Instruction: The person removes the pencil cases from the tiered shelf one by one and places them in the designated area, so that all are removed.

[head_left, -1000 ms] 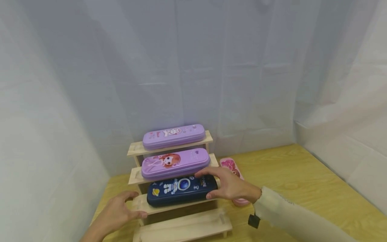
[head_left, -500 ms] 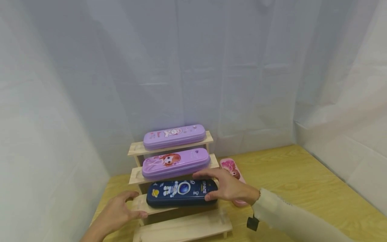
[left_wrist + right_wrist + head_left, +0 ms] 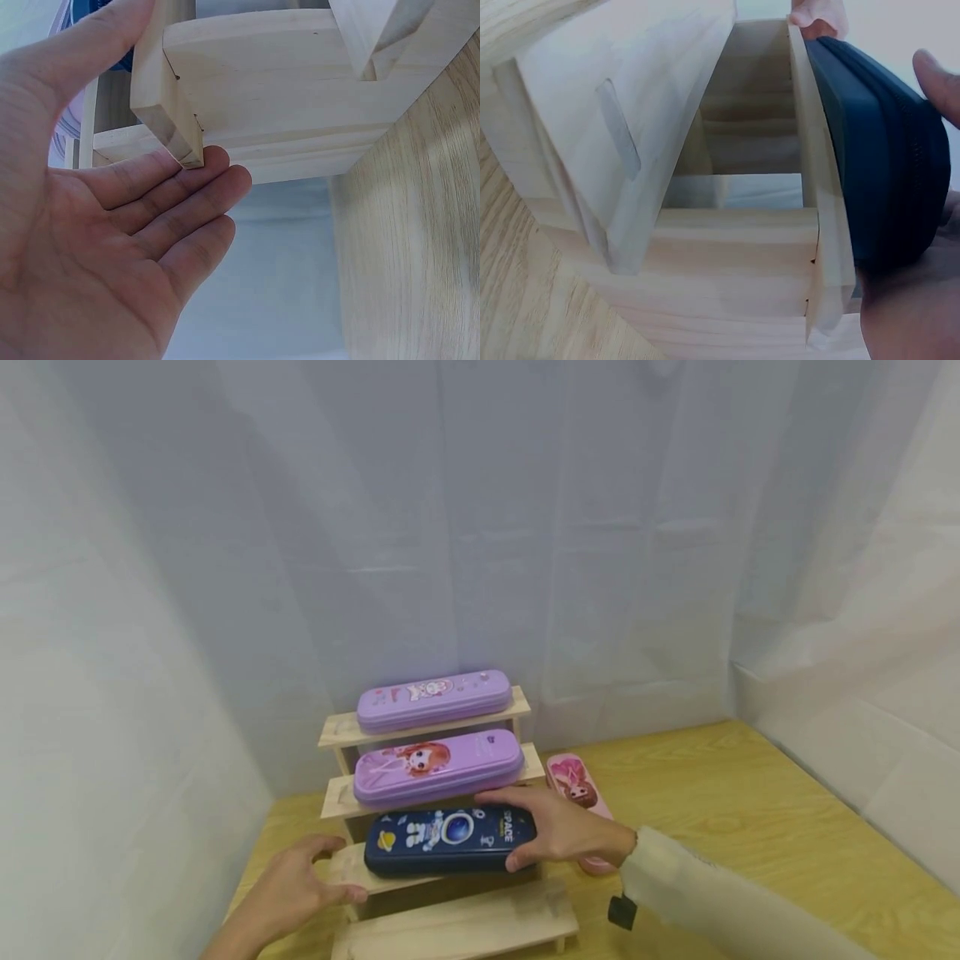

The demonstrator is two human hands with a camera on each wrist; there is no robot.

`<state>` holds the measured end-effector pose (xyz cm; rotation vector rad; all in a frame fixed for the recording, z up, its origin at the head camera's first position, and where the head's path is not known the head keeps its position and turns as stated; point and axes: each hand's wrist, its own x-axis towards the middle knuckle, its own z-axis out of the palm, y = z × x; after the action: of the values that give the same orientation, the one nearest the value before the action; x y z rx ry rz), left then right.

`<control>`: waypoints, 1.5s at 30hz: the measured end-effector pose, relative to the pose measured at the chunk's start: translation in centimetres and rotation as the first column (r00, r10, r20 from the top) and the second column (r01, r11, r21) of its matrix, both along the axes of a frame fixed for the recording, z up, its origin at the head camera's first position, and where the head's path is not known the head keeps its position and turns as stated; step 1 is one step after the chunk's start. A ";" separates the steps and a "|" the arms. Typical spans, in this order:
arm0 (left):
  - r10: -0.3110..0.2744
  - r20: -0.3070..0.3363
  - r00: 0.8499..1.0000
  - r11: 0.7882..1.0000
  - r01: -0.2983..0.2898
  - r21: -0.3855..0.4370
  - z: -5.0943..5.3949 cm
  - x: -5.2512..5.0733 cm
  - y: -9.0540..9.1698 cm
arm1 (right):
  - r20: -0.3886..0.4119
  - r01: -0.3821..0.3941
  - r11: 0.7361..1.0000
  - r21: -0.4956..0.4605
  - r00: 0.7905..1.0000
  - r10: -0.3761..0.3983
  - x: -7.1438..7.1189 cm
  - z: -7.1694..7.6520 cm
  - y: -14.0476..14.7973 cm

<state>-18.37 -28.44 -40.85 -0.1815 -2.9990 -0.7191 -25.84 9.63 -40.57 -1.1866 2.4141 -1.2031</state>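
A navy pencil case [image 3: 446, 841] with an astronaut and a planet lies flat on the third tier down of a stepped wooden rack [image 3: 450, 922]. Its right end is held by my right hand [image 3: 573, 831], thumb on the front side and fingers at the back. At the left end of that same tier, my left hand [image 3: 288, 881] grips the board; the left wrist view shows the thumb above and the fingertips against the board's underside. Above it rest a purple case with a red-haired girl [image 3: 438, 767] and a lilac case [image 3: 435, 700], one per tier.
A pink pencil case [image 3: 573, 781] lies on the wood-grain table [image 3: 697, 802] right of the rack, partly behind my right hand. The lowest tier bears nothing. A pale sheet [image 3: 495, 527] hangs behind and along both sides. A small black tag [image 3: 622, 912] dangles from my right sleeve.
My right hand has shifted slightly left and nearer, and the navy case's right end has come a little toward the front. My left hand stays put.
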 end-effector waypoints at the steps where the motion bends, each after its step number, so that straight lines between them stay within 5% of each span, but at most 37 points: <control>1: 0.000 -0.002 1.000 1.000 0.000 -0.002 0.0 0.0 0.0 | 0.003 -0.005 1.000 0.010 1.000 0.005 -0.1 -0.1 0.0; 13: 0.022 0.033 0.999 1.000 -0.022 -0.018 0.1 -0.2 0.1 | -0.007 -0.048 0.997 0.059 0.999 0.048 -0.7 -0.5 -0.2; 30: 0.042 0.055 0.998 0.998 -0.040 -0.038 0.0 -0.4 0.1 | 0.018 0.045 0.998 -0.039 0.999 -0.045 0.2 -1.1 -0.9; 39: 0.046 0.078 0.996 0.999 -0.045 -0.016 -0.2 -0.5 0.0 | -0.158 0.007 0.999 -0.052 0.987 -0.015 1.1 -1.3 -0.6; 45: 0.067 0.109 0.992 0.998 -0.067 -0.008 0.0 -0.5 0.2 | -0.150 -0.010 0.998 -0.067 0.989 0.000 2.0 -0.6 -0.3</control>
<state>-18.89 -28.23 -40.84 -0.0426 -3.0929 -0.7394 -23.81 9.35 -41.15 -1.3480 2.4933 -1.2449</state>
